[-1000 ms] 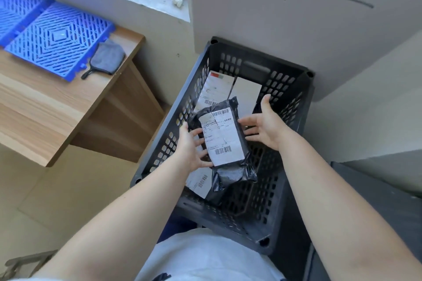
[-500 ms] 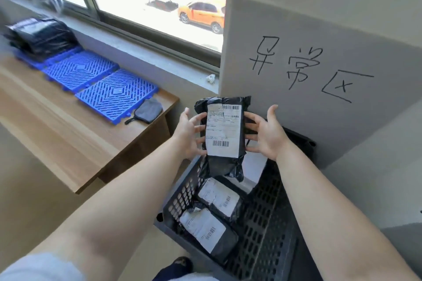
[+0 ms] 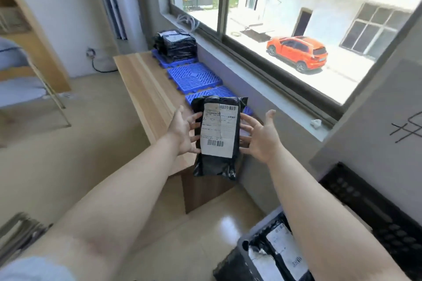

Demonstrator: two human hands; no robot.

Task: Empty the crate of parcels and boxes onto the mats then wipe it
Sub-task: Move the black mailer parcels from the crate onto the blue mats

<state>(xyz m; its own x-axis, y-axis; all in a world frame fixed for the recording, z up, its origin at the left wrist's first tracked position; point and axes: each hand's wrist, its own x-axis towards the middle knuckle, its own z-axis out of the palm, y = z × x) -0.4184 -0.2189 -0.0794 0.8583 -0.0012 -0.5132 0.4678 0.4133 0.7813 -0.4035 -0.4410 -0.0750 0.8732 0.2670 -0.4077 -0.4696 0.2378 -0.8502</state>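
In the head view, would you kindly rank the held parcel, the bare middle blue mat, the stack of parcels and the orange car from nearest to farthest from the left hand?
1. Held parcel: gripped by the left hand.
2. Middle blue mat: on the table beyond.
3. Stack of parcels: on the far mat.
4. Orange car: outside the window.

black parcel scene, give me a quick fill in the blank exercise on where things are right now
1. The black parcel is held between ____ hands, the left hand and the right hand.
2. The stack of parcels lies on a ____ mat.
3. The mats lie on a wooden ____.
4. The crate holds ____ parcels.

Missing words: two; blue; table; more
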